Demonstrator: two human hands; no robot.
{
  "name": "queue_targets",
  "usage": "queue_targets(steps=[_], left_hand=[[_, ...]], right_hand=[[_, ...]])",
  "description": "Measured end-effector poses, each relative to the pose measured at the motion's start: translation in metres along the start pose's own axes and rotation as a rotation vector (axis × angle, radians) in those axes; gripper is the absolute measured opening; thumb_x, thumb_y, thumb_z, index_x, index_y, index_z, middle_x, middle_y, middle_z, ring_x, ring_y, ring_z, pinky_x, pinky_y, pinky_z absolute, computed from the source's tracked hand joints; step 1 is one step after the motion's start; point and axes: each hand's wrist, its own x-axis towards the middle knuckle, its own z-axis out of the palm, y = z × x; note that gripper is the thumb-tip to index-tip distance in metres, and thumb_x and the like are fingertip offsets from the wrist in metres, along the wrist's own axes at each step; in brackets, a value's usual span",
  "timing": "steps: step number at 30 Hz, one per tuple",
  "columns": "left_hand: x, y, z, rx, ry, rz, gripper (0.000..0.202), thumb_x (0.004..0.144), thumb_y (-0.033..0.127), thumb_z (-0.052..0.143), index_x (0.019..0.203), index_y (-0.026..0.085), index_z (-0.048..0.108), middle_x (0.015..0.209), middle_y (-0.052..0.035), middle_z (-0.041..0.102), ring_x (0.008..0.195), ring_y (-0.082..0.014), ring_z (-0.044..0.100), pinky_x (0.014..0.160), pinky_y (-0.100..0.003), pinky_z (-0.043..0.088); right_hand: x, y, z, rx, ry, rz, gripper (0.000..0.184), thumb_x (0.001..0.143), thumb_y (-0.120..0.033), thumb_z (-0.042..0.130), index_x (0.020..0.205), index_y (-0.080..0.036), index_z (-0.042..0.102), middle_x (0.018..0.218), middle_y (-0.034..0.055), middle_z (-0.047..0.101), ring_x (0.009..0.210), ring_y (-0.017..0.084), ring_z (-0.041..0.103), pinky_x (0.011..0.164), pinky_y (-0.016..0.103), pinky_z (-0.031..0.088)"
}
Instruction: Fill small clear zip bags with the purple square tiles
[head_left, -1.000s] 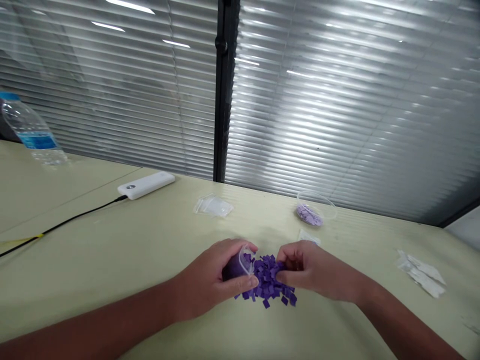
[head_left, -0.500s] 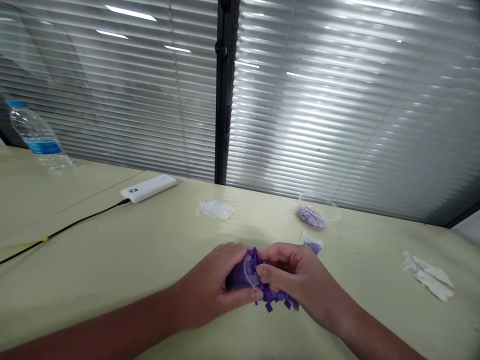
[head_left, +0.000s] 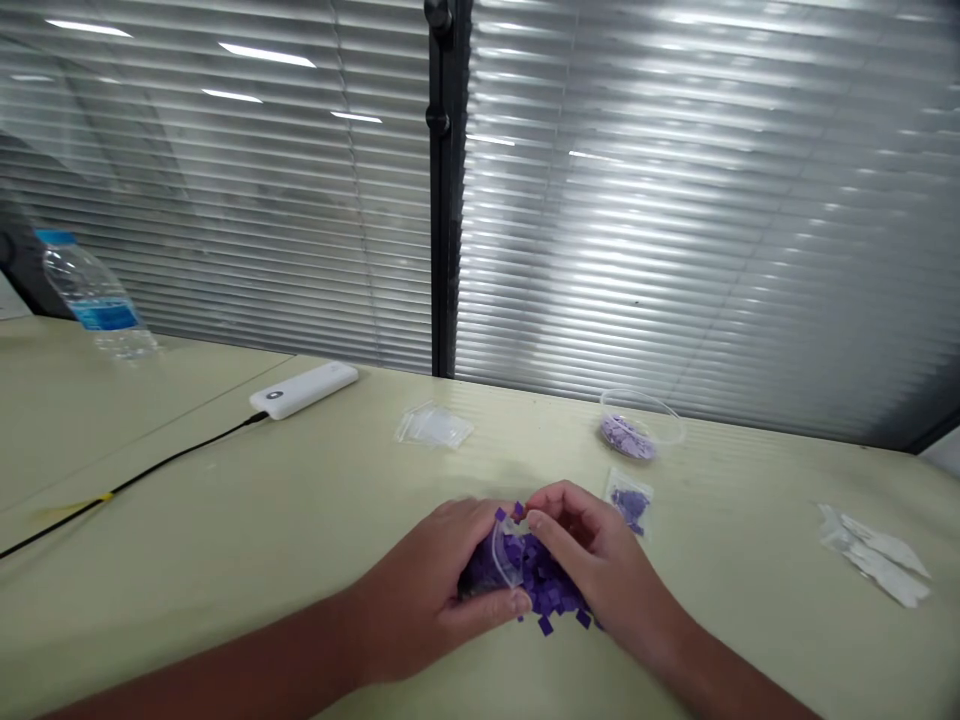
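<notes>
My left hand (head_left: 420,585) is wrapped around a clear plastic bag (head_left: 508,558) with a curved open mouth, lying on its side and facing right. Dark purple square pieces (head_left: 547,580) fill it and spill in a heap on the table. A few of them stick to the top of the mouth. My right hand (head_left: 600,555) is over the heap at the opening, thumb and index finger pinched together. A purple square shows beside these fingertips; what they grip is hidden.
Behind my right hand lies a small clear bag (head_left: 630,503) of purple pieces. Farther back is a clear round container (head_left: 660,400) with pale purple pieces. Empty clear bags (head_left: 435,425), white strips (head_left: 877,555), a white power bank (head_left: 305,390) with a black cable, and a bottle (head_left: 101,300) are on the table.
The view has shifted slightly. My right fingers have risen a little at the bag's mouth, showing more of the purple heap. My left hand keeps its hold.
</notes>
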Motion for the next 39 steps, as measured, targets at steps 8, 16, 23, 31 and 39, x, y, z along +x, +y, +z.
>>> queue_targets(steps=[8, 16, 23, 31, 39], left_hand=[[0.0, 0.003, -0.001, 0.037, -0.059, 0.039, 0.029, 0.096, 0.045, 0.072, 0.111, 0.023, 0.062, 0.109, -0.0019, 0.071, 0.097, -0.0229, 0.063, 0.091, -0.035, 0.047], [0.0, 0.001, -0.002, -0.01, -0.063, 0.043, 0.031, 0.099, 0.05, 0.067, 0.115, 0.024, 0.063, 0.109, -0.0013, 0.071, 0.096, -0.0217, 0.063, 0.087, -0.032, 0.048], [-0.001, 0.003, -0.003, -0.016, -0.069, 0.071, 0.038, 0.096, 0.047, 0.071, 0.126, 0.026, 0.06, 0.114, -0.0015, 0.071, 0.098, -0.0226, 0.064, 0.09, -0.033, 0.048], [0.0, 0.001, -0.003, 0.008, -0.077, 0.065, 0.034, 0.094, 0.049, 0.073, 0.113, 0.023, 0.063, 0.108, -0.0035, 0.071, 0.094, -0.024, 0.063, 0.088, -0.035, 0.049], [-0.001, 0.0, -0.003, -0.055, -0.072, 0.113, 0.043, 0.097, 0.048, 0.071, 0.133, 0.028, 0.06, 0.127, -0.0029, 0.071, 0.112, -0.0261, 0.065, 0.102, -0.037, 0.047]], right_hand=[[-0.004, 0.007, 0.007, -0.175, 0.152, -0.243, 0.013, 0.093, -0.032, 0.071, 0.089, -0.021, 0.077, 0.075, 0.0006, 0.063, 0.066, 0.014, 0.055, 0.06, 0.026, 0.044], [-0.011, -0.004, 0.006, -0.15, 0.01, -0.354, 0.008, 0.09, -0.021, 0.073, 0.096, -0.023, 0.078, 0.076, -0.001, 0.061, 0.068, 0.014, 0.057, 0.062, 0.025, 0.047], [-0.011, -0.004, 0.004, -0.157, -0.009, -0.3, 0.02, 0.103, -0.032, 0.06, 0.104, -0.023, 0.078, 0.088, 0.0037, 0.07, 0.08, 0.017, 0.064, 0.071, 0.029, 0.05], [-0.016, -0.013, 0.005, -0.019, -0.01, -0.231, 0.022, 0.105, -0.031, 0.057, 0.104, -0.023, 0.077, 0.092, 0.0055, 0.075, 0.086, 0.02, 0.069, 0.076, 0.03, 0.056], [-0.026, -0.018, 0.002, -0.172, 0.005, -0.444, 0.051, 0.093, -0.006, 0.049, 0.128, -0.035, 0.072, 0.114, -0.0016, 0.079, 0.101, 0.018, 0.075, 0.089, 0.028, 0.06]])
